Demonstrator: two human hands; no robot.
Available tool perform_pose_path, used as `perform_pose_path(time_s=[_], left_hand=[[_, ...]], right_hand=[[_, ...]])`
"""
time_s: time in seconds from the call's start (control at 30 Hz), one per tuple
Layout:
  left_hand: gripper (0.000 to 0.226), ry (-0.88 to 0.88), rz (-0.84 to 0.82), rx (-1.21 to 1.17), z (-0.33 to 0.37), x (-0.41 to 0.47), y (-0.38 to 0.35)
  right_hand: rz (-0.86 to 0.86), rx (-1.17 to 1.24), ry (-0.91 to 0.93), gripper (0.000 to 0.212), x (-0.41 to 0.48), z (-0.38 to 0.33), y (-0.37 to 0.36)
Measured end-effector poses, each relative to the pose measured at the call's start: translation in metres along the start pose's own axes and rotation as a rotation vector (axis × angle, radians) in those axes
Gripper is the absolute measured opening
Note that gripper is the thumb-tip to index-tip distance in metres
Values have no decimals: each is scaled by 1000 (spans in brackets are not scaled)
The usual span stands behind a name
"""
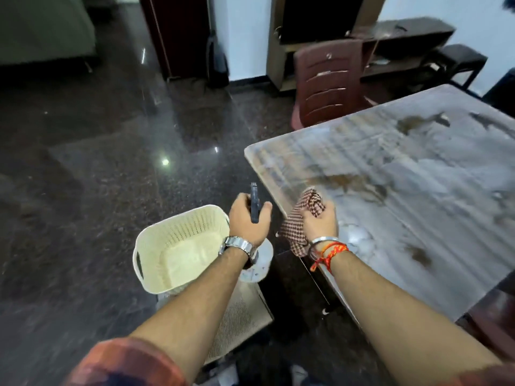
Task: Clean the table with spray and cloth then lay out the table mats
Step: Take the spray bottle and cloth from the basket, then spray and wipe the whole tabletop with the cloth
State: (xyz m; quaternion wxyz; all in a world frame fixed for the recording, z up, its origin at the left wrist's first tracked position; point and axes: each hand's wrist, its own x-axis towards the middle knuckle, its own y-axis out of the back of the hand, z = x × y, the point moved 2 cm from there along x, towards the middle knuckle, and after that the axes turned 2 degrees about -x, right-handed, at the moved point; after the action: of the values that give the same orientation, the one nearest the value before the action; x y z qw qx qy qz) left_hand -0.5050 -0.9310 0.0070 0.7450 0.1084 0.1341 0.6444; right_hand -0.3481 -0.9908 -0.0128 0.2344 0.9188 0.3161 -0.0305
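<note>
left hand curled around the neck of a spray bottle, thumb on one side and fingers on the other, dark trigger head poking up past the knuckles, pale bottle body hanging below the wrist. metal watch on that wrist. right hand clamped on a bunched red-and-white checked cloth, part sticking out above the fist, the rest hanging down on the thumb side. silver bangle and orange-red threads on the right wrist. both hands close together, not touching, held in the air at the near left corner of the table; the cloth hand is over the table edge, the bottle hand just off it over the floor. table top is worn, pale patches and brown blotches, blurred. cream perforated plastic basket just below the left hand, nothing visible inside it. a beige woven mat-like sheet lies under the left forearm beside the basket; cannot tell what it rests on. maroon plastic chair at the far side of the table. dark polished stone floor. plaid rolled sleeve at the bottom left.
</note>
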Motion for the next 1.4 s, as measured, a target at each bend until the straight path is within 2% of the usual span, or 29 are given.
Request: perform_pose_path(time_s=[0.2, 0.3, 0.47, 0.6, 0.83, 0.97, 1.1, 1.27, 1.4], left_hand=[[23, 60, -227, 151, 37, -36, -83], [16, 75, -224, 185, 49, -60, -131], [18, 135, -179, 245, 63, -96, -195], [24, 167, -215, 331, 76, -111, -236], [21, 197, -275, 465, 94, -109, -283], [13, 168, -260, 405, 97, -98, -285], [17, 172, -236, 349, 101, -87, -287], [34, 159, -340, 440, 111, -69, -296], [34, 190, -269, 426, 115, -53, -295]], right_hand=[[49, -68, -23, 25, 28, 26, 93], [-4, -82, -18, 20, 47, 45, 144], [-74, -141, 16, 22, 79, 70, 217], [-101, -159, -14, 24, 98, 87, 254], [-106, -128, -43, 20, 121, 101, 279], [-130, -141, -29, 19, 131, 98, 285], [-130, -163, -10, 17, 143, 88, 280], [-155, -210, 40, 17, 150, 78, 260], [-164, -216, 57, 17, 153, 74, 250]])
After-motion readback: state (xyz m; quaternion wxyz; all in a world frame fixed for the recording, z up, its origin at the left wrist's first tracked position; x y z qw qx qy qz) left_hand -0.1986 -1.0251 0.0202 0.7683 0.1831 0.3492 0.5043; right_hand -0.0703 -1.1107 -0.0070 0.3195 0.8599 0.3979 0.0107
